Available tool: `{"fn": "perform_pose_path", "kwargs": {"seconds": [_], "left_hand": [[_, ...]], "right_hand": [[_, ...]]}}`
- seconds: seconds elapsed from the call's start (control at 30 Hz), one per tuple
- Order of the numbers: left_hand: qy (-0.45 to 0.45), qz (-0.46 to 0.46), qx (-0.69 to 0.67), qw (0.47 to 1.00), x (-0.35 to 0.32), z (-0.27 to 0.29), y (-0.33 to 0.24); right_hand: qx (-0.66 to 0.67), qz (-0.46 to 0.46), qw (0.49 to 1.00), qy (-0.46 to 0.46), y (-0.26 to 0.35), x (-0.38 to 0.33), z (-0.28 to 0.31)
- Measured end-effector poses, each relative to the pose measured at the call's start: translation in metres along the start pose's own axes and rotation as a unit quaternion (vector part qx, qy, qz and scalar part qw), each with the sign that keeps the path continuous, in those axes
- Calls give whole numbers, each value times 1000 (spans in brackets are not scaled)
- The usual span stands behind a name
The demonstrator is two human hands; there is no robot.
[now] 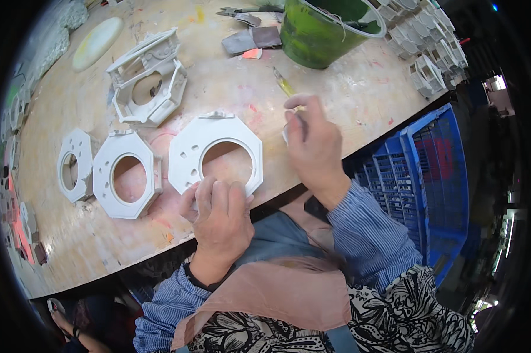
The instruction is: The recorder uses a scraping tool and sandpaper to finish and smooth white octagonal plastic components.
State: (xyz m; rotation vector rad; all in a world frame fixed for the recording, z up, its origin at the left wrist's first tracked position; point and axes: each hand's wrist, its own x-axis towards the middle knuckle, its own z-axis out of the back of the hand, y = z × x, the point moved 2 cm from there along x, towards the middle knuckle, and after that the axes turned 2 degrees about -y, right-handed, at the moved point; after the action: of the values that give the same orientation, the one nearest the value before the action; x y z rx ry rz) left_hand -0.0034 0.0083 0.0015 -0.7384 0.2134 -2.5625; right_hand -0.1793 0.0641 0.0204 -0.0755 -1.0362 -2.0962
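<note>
A white octagonal frame with a large round hole stands on the wooden table in front of me. My left hand is closed on its lower edge, fingers bent over the rim. To the right, my right hand is raised with its fingers curled in. Something greyish shows between thumb and fingers there, too blurred to name. Just beyond those fingertips is a slim tool with a yellow handle and a thin metal tip; whether the fingers touch it, I cannot tell.
Two similar octagonal frames stand at left, with an open white housing behind. Farther back are grey abrasive-looking pads, pliers and a green bucket. White parts are stacked far right. A blue crate adjoins the table edge.
</note>
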Motion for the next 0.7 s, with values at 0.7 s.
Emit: {"fn": "perform_pose_path", "kwargs": {"seconds": [0.7], "left_hand": [[-6, -4, -20, 1000, -5, -1, 0]], "right_hand": [[66, -7, 998, -13, 12, 13, -6]]}}
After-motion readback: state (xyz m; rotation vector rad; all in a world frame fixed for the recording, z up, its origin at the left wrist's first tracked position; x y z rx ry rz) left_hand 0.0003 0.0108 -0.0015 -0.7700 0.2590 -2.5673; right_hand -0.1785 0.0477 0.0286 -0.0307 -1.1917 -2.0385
